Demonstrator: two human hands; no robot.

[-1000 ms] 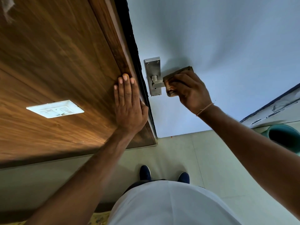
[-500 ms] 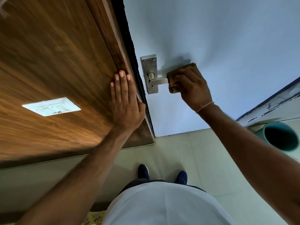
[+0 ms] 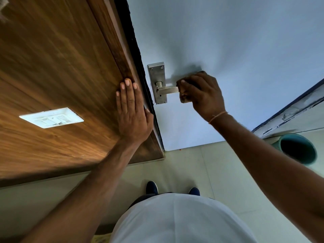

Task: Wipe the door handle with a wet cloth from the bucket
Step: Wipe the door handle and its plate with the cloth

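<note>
While the left hand (image 3: 132, 113) lies flat and fully spread against the wooden panel (image 3: 57, 67), fingers straight and pointing toward twelve o'clock, it holds nothing; its thumb sits at the panel's dark edge beside the pale door (image 3: 228, 41). The right hand (image 3: 201, 94) is curled tight around a brownish cloth (image 3: 185, 95), of which only small patches show between the fingers and at the top of the fist. That fist is wrapped over the outer end of the door handle (image 3: 167, 89), so cloth and lever are touching there; the bare metal of the lever runs from the hand toward nine o'clock to the steel backplate (image 3: 157, 72). A thin band (image 3: 217, 116) circles the right wrist. The handle lies between the two hands, just beside the left fingertips and at about three o'clock from them. A teal bucket (image 3: 298, 149) stands on the tiled floor (image 3: 201, 169), well apart from the handle at roughly four o'clock from the right hand. A white switch plate (image 3: 51, 117) sits on the panel at nine o'clock from the left hand.
</note>
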